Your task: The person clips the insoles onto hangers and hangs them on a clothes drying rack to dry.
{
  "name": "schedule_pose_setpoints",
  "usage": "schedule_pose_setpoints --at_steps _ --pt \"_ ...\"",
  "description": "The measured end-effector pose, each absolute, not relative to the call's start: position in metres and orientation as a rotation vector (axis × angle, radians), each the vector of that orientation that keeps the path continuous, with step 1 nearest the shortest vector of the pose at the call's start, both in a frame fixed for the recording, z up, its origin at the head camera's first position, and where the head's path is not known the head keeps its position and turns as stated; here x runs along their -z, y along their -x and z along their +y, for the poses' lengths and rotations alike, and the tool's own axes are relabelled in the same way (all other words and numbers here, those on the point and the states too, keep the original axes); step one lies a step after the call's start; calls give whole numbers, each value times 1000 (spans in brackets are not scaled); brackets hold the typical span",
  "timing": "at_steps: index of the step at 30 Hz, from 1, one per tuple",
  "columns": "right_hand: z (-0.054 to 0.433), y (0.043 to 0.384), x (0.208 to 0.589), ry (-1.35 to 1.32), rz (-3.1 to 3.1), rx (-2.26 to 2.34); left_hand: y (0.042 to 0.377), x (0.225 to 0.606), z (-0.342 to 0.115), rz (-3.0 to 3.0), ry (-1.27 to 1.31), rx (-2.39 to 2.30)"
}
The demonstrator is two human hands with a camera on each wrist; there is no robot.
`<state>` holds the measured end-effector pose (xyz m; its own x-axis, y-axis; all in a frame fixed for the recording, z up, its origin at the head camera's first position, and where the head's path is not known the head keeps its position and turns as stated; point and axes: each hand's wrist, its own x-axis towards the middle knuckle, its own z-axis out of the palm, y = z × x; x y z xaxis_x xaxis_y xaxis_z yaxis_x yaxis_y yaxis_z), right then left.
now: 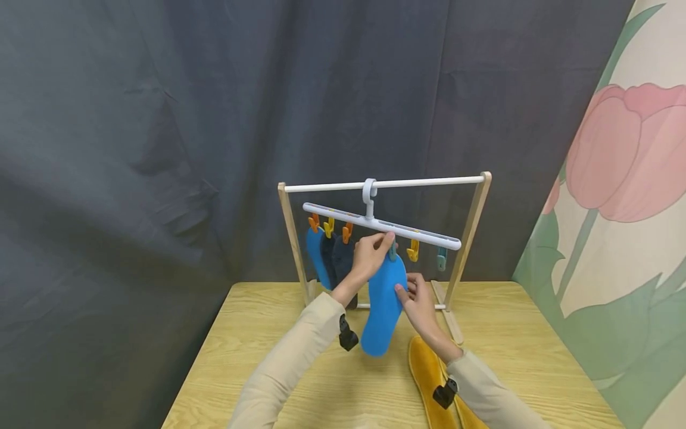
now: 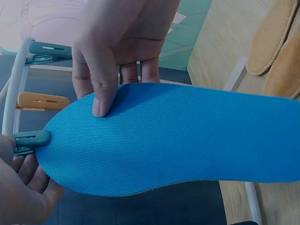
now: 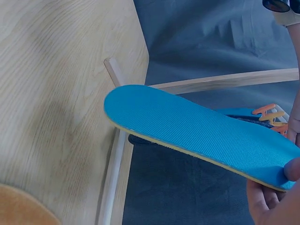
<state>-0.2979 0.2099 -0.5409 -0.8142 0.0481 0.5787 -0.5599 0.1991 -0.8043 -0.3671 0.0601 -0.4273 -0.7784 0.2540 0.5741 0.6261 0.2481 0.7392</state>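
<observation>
A blue insole (image 1: pixel 384 304) hangs from a teal clip (image 2: pixel 32 138) on the hanger, its upper end at the clip's jaws. My left hand (image 1: pixel 370 255) pinches that clip just under the hanger bar. With thumb on the face and fingers behind, my right hand (image 1: pixel 419 301) pinches the insole's right edge near the top; the thumb shows on the blue surface in the left wrist view. The pale hanger (image 1: pixel 382 225) tilts down to the right. At its left end, another blue insole (image 1: pixel 317 256) and dark insoles (image 1: pixel 343 262) hang from orange and yellow clips.
The hanger hooks over the white rail of a wooden-legged rack (image 1: pixel 468 232). A yellow clip (image 1: pixel 412 250) and another teal clip (image 1: pixel 442 259) hang at the right. Tan insoles (image 1: pixel 429 381) lie on the wooden table (image 1: pixel 257 345) under my right forearm. A dark curtain (image 1: pixel 214 149) stands behind.
</observation>
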Motion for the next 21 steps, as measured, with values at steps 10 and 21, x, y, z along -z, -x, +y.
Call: schedule_pose_setpoints --at_steps 10,21 --pt "187 249 485 -386 -2070 -1608 374 440 63 -2118 856 1608" --pt "179 230 457 -198 -2249 -1536 327 399 49 -2163 860 1642"
